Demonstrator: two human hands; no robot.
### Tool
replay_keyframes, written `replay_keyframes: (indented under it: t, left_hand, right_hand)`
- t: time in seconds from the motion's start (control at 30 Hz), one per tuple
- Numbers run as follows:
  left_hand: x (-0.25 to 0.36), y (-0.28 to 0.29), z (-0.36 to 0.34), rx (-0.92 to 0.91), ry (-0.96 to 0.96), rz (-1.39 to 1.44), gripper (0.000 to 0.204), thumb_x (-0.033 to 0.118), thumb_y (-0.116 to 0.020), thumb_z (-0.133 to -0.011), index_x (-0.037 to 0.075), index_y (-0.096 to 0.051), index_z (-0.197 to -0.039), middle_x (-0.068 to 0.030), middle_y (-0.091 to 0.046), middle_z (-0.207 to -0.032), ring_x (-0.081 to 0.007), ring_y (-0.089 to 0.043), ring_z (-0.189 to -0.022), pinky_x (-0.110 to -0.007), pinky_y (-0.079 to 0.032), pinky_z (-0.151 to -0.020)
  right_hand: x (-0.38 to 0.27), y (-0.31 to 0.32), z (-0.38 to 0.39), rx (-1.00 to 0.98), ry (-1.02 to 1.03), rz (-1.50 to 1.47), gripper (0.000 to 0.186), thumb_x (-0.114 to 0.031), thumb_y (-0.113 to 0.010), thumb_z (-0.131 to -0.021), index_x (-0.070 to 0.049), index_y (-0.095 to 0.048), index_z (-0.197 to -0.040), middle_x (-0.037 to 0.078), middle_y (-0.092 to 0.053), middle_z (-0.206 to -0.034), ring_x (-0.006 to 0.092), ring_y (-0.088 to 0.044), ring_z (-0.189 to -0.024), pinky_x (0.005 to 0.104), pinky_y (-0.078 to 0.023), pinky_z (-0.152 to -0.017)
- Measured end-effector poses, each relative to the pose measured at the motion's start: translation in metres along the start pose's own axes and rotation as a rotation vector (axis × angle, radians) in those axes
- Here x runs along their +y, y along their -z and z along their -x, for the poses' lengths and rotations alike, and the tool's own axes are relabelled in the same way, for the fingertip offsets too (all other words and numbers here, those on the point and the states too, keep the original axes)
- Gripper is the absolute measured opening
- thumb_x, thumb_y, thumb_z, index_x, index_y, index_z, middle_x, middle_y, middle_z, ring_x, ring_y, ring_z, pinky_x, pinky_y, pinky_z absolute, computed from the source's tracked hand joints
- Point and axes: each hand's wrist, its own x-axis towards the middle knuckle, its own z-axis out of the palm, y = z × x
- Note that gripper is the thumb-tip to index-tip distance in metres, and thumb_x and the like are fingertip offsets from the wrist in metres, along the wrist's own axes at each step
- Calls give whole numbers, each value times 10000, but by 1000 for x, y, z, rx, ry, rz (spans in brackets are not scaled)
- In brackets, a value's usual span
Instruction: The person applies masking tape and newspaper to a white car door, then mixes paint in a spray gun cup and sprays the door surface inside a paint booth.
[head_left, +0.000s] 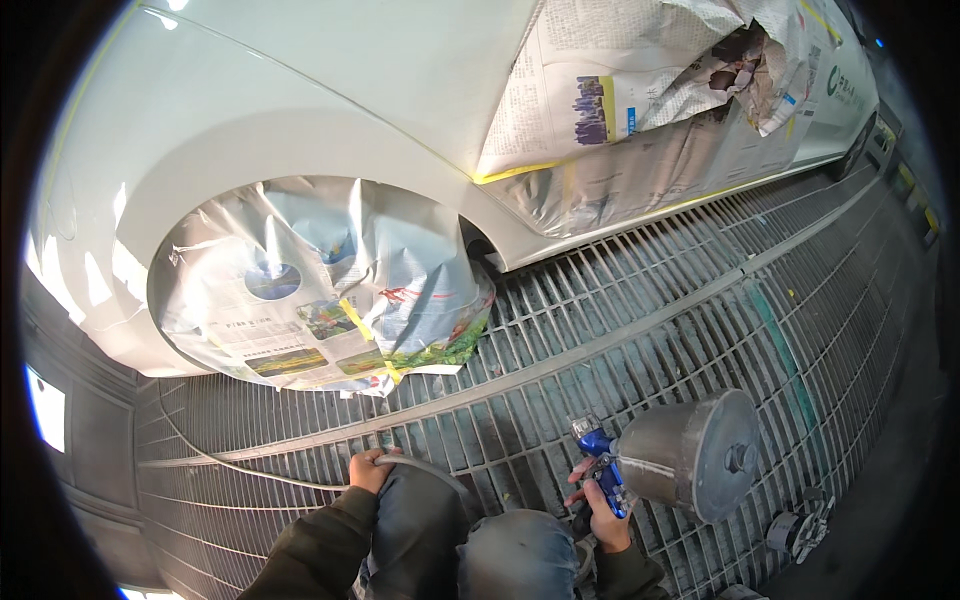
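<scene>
My right hand (607, 518) is wrapped round the handle of a blue spray gun (597, 442), whose nozzle end points up and away from me. A large grey paint cup (665, 455) with a round lid is joined to the gun and leans to the right. Beside my left knee, my left hand (370, 470) is closed round a grey air hose (432, 470). Ahead stands a white car (330, 110). Newspaper masking (320, 280) covers its wheel, and more newspaper (560, 110) is fixed to its side with yellow tape (525, 172).
Under the car and me runs a metal floor grating (560, 385) with long slots. The hose (240, 465) trails away over it to the left. A small metal device (798, 532) lies on the floor at the lower right. Dark wall panels (105, 440) stand at the left.
</scene>
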Motion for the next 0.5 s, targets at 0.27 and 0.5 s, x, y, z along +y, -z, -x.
replay_keyframes:
  t: [0.27,0.5]
  left_hand:
    - [-15,-7,-3,20,92,133,287,230,-772,-823,-20,-676,-719,-90,-519,-541,-78,-418,-577,-327,-417,-544]
    - [-37,-11,-8,-20,-42,-77,247,195,-768,-765,29,-737,-945,-179,-699,-776,-222,-685,-705,-361,-519,-682]
  right_hand:
    - [-13,59,-42,509,316,188,209,-172,-585,-974,-15,-619,-1108,74,-646,-993,145,-621,-908,278,-536,-478]
    - [26,112,-41,608,244,167,265,-267,-604,-971,-72,-631,-1149,39,-641,-992,136,-607,-885,308,-509,-469]
